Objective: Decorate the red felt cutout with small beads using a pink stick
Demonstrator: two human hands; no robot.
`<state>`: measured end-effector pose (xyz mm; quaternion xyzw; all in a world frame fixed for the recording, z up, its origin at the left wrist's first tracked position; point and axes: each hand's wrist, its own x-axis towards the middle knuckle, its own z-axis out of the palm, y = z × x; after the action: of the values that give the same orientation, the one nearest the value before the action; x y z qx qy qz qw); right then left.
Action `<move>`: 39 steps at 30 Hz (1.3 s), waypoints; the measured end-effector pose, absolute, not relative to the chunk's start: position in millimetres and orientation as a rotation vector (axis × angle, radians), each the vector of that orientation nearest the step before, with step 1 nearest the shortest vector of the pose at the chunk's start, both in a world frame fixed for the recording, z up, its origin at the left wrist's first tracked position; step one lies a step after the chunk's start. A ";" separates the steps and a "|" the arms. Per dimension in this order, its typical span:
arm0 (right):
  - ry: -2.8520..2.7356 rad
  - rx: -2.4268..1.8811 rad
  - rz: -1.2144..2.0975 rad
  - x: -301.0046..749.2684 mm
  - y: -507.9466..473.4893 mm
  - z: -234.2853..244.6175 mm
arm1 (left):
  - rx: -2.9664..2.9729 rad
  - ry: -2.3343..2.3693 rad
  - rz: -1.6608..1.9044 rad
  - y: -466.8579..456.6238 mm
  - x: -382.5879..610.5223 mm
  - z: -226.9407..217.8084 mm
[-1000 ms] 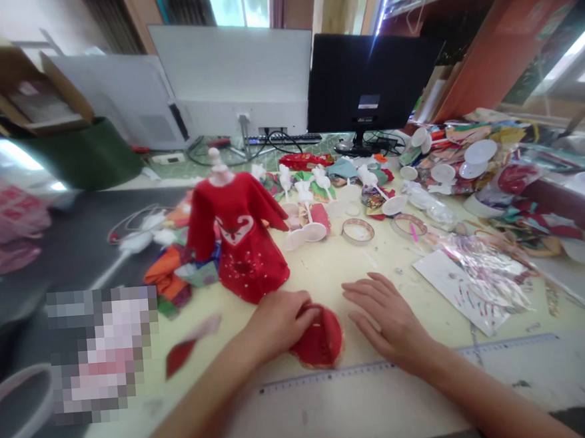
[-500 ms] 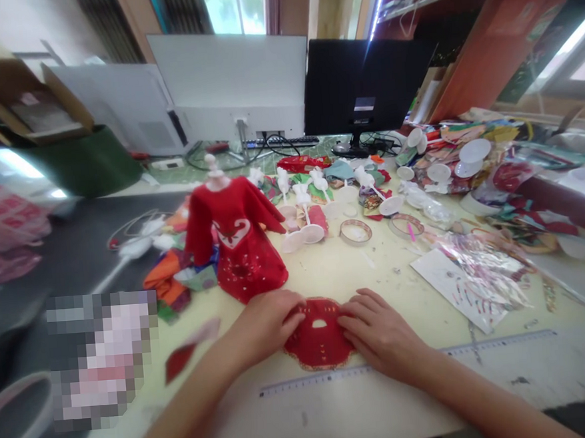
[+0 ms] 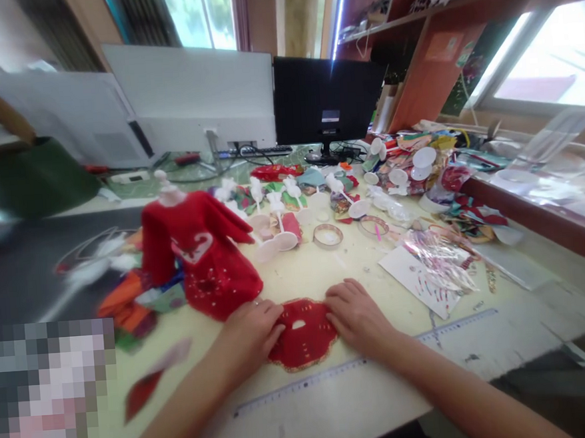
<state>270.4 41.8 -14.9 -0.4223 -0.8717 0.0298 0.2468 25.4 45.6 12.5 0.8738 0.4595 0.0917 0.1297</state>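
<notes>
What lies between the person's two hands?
The head view shows a red cloth piece with gold-dotted trim between the left hand and the right hand, both resting on it.

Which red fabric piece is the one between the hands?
The flat gold-trimmed piece with a small cut-out, under the left hand and right hand. The dress stands upright; the plain scrap lies further left.

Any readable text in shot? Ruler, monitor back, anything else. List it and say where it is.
Nothing can be read with certainty.
Ruler along the front of the table: scale markings, too small and blurred to read.
Label on the back of the black monitor: too small and blurred to read.
</notes>
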 end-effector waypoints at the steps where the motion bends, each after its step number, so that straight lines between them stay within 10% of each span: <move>1: -2.354 -1.136 0.079 271.2 43.2 -16.5 | 2.554 1.333 0.276 45.5 26.1 11.9; 39: -2.020 -0.947 -0.251 294.9 48.3 -10.0 | 3.098 1.038 0.949 54.4 19.0 5.1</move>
<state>294.9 48.3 -10.0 -0.3803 -0.8109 -0.1008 0.4333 19.0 54.4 5.1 0.9028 0.3026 0.2765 -0.1300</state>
